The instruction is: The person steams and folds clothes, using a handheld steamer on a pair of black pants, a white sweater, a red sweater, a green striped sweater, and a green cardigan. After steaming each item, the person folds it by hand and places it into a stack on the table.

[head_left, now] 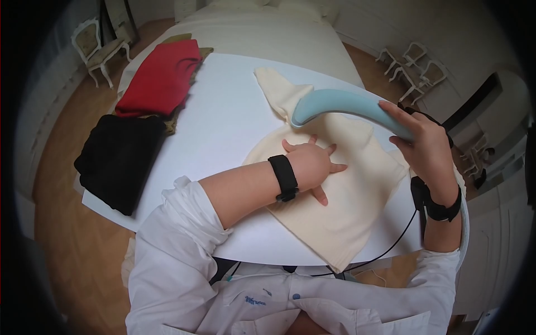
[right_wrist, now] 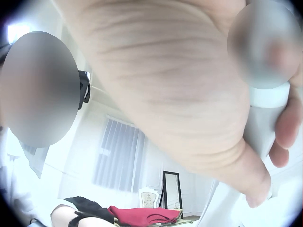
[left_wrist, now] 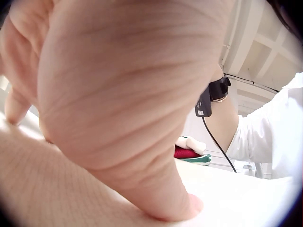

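A cream knit garment [head_left: 340,223] lies spread on the white table, one sleeve [head_left: 279,92] reaching toward the far side. My left hand [head_left: 307,164] presses flat on it, fingers spread wide; in the left wrist view its thumb [left_wrist: 175,198] touches the cloth. My right hand [head_left: 427,145] grips the handle of a light blue, curved appliance [head_left: 340,103] that looks like a garment steamer. Its far end is tilted down close over the garment, near the base of the sleeve. In the right wrist view, fingers wrap its pale handle [right_wrist: 260,123].
A folded black garment [head_left: 123,156] and a red one [head_left: 162,75] lie along the left of the white table [head_left: 218,111]. Behind stands a bed [head_left: 268,33]. A thin black cable [head_left: 399,240] runs from the right wrist. White chairs [head_left: 97,50] stand farther off.
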The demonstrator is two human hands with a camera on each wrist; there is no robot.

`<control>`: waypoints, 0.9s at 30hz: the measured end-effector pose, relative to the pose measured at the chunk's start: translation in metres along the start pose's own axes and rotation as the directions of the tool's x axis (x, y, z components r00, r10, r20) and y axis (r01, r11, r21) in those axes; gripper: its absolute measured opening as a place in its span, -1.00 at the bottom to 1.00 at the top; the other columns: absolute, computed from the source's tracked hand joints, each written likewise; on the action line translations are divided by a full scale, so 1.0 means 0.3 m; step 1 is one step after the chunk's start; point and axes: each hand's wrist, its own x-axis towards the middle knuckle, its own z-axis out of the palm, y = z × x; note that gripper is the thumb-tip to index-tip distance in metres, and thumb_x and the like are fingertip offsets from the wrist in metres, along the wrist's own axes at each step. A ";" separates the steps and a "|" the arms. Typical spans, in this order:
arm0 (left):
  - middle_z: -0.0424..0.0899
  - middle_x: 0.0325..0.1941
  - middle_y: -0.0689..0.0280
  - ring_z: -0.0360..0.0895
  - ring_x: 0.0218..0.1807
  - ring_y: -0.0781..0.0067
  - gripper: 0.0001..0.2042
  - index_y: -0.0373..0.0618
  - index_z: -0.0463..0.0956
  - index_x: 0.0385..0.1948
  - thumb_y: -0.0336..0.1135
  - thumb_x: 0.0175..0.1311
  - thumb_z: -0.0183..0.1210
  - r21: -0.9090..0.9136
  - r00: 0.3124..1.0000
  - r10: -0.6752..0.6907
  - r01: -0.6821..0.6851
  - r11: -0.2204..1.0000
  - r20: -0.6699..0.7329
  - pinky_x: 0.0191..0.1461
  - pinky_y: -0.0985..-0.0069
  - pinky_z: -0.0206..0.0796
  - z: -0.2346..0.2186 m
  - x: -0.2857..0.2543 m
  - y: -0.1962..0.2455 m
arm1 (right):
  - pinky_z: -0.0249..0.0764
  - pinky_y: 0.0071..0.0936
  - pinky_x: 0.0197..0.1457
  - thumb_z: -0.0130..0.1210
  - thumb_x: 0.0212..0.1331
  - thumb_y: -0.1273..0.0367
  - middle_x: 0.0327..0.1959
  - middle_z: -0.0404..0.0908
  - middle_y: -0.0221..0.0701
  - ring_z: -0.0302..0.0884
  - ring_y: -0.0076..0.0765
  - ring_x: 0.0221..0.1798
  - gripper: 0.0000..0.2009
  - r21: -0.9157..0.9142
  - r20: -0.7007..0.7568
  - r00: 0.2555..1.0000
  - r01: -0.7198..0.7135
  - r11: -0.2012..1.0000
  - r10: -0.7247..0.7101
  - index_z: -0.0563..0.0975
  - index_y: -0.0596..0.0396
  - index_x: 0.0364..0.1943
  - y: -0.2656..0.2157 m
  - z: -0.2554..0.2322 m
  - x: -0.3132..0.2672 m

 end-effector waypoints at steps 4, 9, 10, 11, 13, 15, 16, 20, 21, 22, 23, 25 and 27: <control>0.00 0.73 0.24 0.02 0.62 -0.45 0.07 0.63 0.11 0.58 0.38 -0.10 0.46 0.052 1.000 0.009 -0.010 0.999 0.017 0.08 -0.67 0.39 -0.013 -0.005 0.002 | 0.63 -0.20 -0.16 0.40 0.08 0.43 -0.34 0.67 -0.16 0.70 -0.02 -0.28 -0.31 0.010 0.057 0.997 0.052 0.999 -0.053 0.54 -0.49 0.36 -0.021 0.144 0.067; -0.02 0.73 0.23 0.04 0.61 -0.46 0.07 0.62 0.09 0.59 0.41 -0.09 0.44 0.083 1.000 0.005 -0.005 0.997 0.008 0.07 -0.65 0.41 -0.004 0.001 0.000 | 0.61 -0.14 -0.16 0.33 0.08 0.49 -0.33 0.67 -0.13 0.68 0.04 -0.26 -0.33 0.056 0.008 0.990 0.141 0.988 -0.142 0.56 -0.36 0.36 -0.066 0.222 0.179; -0.02 0.73 0.23 0.03 0.61 -0.46 0.07 0.63 0.09 0.59 0.40 -0.08 0.43 0.082 1.000 0.005 -0.006 0.997 0.006 0.08 -0.65 0.41 -0.003 0.000 0.000 | 0.60 -0.13 -0.18 0.28 0.08 0.53 -0.33 0.67 -0.11 0.68 0.05 -0.27 -0.34 0.059 -0.010 0.990 0.140 0.988 -0.140 0.57 -0.33 0.35 -0.088 0.235 0.201; -0.02 0.73 0.23 0.02 0.62 -0.47 0.06 0.63 0.08 0.59 0.40 -0.07 0.43 0.080 1.000 0.007 -0.007 0.997 0.005 0.09 -0.64 0.41 -0.006 -0.002 0.000 | 0.59 -0.12 -0.19 0.22 0.08 0.56 -0.33 0.68 -0.10 0.67 0.07 -0.28 -0.34 0.061 -0.026 0.990 0.138 0.989 -0.137 0.58 -0.30 0.34 -0.106 0.252 0.225; -0.04 0.74 0.23 -0.02 0.63 -0.47 0.06 0.63 0.08 0.59 0.40 -0.06 0.43 0.072 1.000 0.004 -0.005 0.997 0.019 0.09 -0.64 0.40 -0.018 -0.009 0.003 | 0.58 -0.10 -0.23 0.12 0.09 0.61 -0.36 0.68 -0.09 0.67 0.08 -0.31 -0.35 0.094 -0.053 0.987 0.153 0.984 -0.148 0.59 -0.27 0.33 -0.130 0.303 0.279; -0.06 0.74 0.24 -0.06 0.64 -0.48 0.06 0.64 0.07 0.59 0.39 -0.06 0.43 0.064 0.999 0.000 -0.003 0.998 0.035 0.10 -0.64 0.40 -0.015 0.002 0.002 | 0.58 -0.09 -0.26 0.09 0.11 0.61 -0.41 0.68 -0.10 0.66 0.09 -0.35 -0.37 0.139 -0.117 0.979 0.184 0.973 -0.168 0.60 -0.26 0.32 -0.163 0.339 0.316; -0.17 0.77 0.30 -0.19 0.68 -0.42 0.12 0.72 -0.03 0.60 0.42 -0.11 0.45 0.046 0.997 -0.015 0.011 0.999 0.081 0.17 -0.70 0.28 -0.011 0.014 0.004 | 0.58 -0.09 -0.26 0.09 0.11 0.61 -0.41 0.68 -0.10 0.66 0.09 -0.35 -0.37 0.144 -0.115 0.979 0.185 0.972 -0.170 0.60 -0.26 0.32 -0.178 0.361 0.325; -0.33 0.79 0.38 -0.34 0.72 -0.33 0.18 0.84 -0.14 0.59 0.43 -0.14 0.48 0.012 0.983 -0.034 0.032 0.999 0.178 0.24 -0.77 0.16 -0.020 0.040 -0.002 | 0.58 -0.10 -0.28 0.07 0.13 0.62 -0.42 0.67 -0.10 0.66 0.08 -0.36 -0.39 0.148 -0.190 0.970 0.179 0.973 -0.149 0.61 -0.23 0.30 -0.233 0.421 0.380; -0.33 0.79 0.38 -0.34 0.72 -0.33 0.18 0.84 -0.14 0.59 0.43 -0.14 0.48 0.014 0.983 -0.035 0.033 0.999 0.180 0.24 -0.77 0.16 -0.022 0.040 -0.003 | 0.58 -0.10 -0.28 0.06 0.14 0.62 -0.42 0.67 -0.10 0.66 0.08 -0.36 -0.40 0.150 -0.187 0.973 0.165 0.975 -0.136 0.62 -0.21 0.29 -0.238 0.425 0.388; -0.35 0.79 0.38 -0.35 0.72 -0.32 0.18 0.85 -0.15 0.59 0.44 -0.14 0.47 0.025 0.982 -0.037 0.033 0.999 0.184 0.25 -0.77 0.16 -0.023 0.040 -0.002 | 0.58 -0.10 -0.28 0.06 0.14 0.62 -0.42 0.67 -0.10 0.66 0.08 -0.36 -0.40 0.150 -0.186 0.973 0.164 0.975 -0.135 0.62 -0.21 0.29 -0.240 0.423 0.389; -0.37 0.79 0.39 -0.35 0.72 -0.31 0.17 0.85 -0.15 0.59 0.44 -0.13 0.47 0.034 0.982 -0.038 0.033 0.999 0.187 0.25 -0.77 0.16 -0.024 0.041 0.000 | 0.59 -0.09 -0.26 0.09 0.13 0.60 -0.41 0.68 -0.10 0.67 0.08 -0.34 -0.41 0.142 -0.165 0.977 0.158 0.977 -0.134 0.62 -0.20 0.29 -0.239 0.418 0.391; -0.24 0.77 0.32 -0.21 0.68 -0.39 0.12 0.75 -0.04 0.59 0.41 -0.10 0.46 0.044 0.992 -0.012 0.006 0.999 0.128 0.15 -0.71 0.29 -0.028 0.019 -0.001 | 0.59 -0.08 -0.24 0.12 0.13 0.59 -0.40 0.68 -0.10 0.67 0.08 -0.32 -0.42 0.129 -0.145 0.980 0.154 0.980 -0.135 0.62 -0.19 0.28 -0.224 0.395 0.388; -0.10 0.75 0.25 -0.08 0.64 -0.47 0.07 0.66 0.06 0.59 0.39 -0.08 0.44 0.058 0.998 0.017 -0.021 0.998 0.068 0.05 -0.65 0.42 -0.028 0.005 -0.003 | 0.61 -0.07 -0.16 0.22 0.08 0.56 -0.36 0.70 -0.12 0.69 0.09 -0.26 -0.40 0.127 -0.152 0.970 0.212 0.969 -0.192 0.62 -0.24 0.28 -0.181 0.340 0.358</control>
